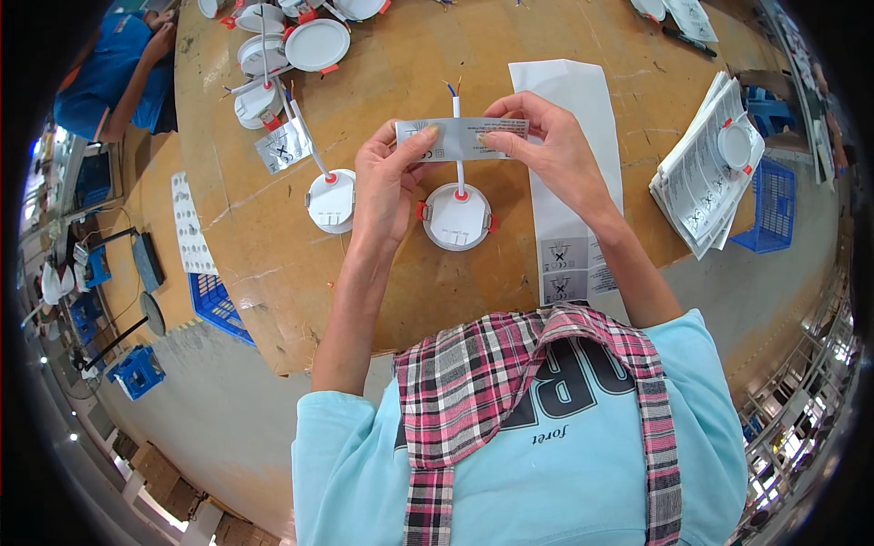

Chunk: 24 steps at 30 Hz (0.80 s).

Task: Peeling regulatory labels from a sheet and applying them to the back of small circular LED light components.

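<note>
Between both hands a silver printed label (460, 150) is stretched out flat, lying across the white cable (457, 107) of a round downlight. My left hand (387, 177) pinches the label's left end, thumb on top. At its right end, my right hand (551, 146) grips it with thumb and fingers. The white downlight (460, 227), with red side clips, lies on the table just below the label. Bare blue wire ends stick out above the cable. Left of my left hand rests a second downlight (331, 202), its cable wrapped by a silver label (282, 147).
A long backing sheet (574, 173) with printed labels lies under my right forearm. Stacked label sheets (692, 191) carry a small downlight (734, 146) at right. Several downlights (317, 45) crowd the far left. Blue baskets (772, 209) stand beyond the edges. A co-worker (118, 68) is at upper left.
</note>
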Available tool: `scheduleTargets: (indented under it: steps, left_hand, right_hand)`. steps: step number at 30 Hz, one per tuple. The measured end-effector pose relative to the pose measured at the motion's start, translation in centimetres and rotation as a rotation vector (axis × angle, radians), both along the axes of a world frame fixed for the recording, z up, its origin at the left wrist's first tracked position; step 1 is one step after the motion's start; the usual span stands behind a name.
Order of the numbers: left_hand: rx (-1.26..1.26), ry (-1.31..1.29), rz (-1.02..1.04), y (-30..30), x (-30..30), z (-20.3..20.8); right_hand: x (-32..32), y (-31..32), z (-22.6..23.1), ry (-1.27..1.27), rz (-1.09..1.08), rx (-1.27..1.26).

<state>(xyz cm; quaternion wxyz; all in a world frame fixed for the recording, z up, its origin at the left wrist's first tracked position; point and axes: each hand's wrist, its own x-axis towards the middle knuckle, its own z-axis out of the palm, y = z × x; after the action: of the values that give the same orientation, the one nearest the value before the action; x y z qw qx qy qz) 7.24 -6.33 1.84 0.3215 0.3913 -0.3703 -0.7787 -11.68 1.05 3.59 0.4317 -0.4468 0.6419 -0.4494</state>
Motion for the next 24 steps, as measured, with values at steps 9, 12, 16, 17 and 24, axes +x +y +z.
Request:
scheduleTargets:
  steps: [9,12,16,17,24]
  left_hand:
    - [0.016,0.028,-0.007,0.0,0.1,0.1]
    - [0.020,0.038,-0.033,0.0,-0.1,0.2]
    - [0.047,0.080,-0.051,0.0,-0.2,0.2]
    - [0.051,0.083,-0.066,0.1,-0.1,-0.1]
    - [-0.371,-0.332,0.167,3.9,-0.1,1.5]
  right_hand:
    - [-1.0,0.3,1.5,0.461,-0.010,-0.214]
    - [-1.0,-1.8,1.3,0.448,0.069,-0.253]
    - [-0.4,-3.4,0.9,0.272,0.200,-0.055]
    - [-0.4,-3.6,0.8,0.217,0.206,0.005]
    - [-0.1,-3.0,0.8,0.160,0.091,0.066]
